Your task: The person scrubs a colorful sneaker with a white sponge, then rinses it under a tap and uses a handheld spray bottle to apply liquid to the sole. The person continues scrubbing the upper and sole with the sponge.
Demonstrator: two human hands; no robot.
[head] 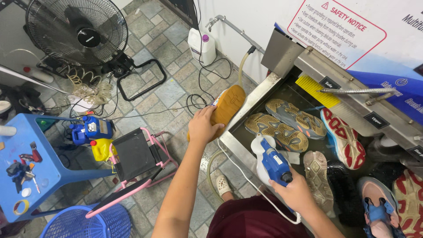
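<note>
Shoe [227, 105], sole up, rests on the steel trough's [246, 103] rim, pinned there by the left hand [202, 125]. The right hand [296, 192] grips a blue-and-white cleaning tool [269, 162] above wet shoes [282, 125] in the trough. A slack grip could tip the shoe onto the floor [169, 90], and the tool's white cord [246, 178] might snag on the rim.

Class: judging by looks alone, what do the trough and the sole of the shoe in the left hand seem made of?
Trough: probably stainless steel, going by its grey, dully reflective folded sheet rim. Shoe sole in the left hand: likely gum rubber, being matt tan with a fine moulded tread.
</note>
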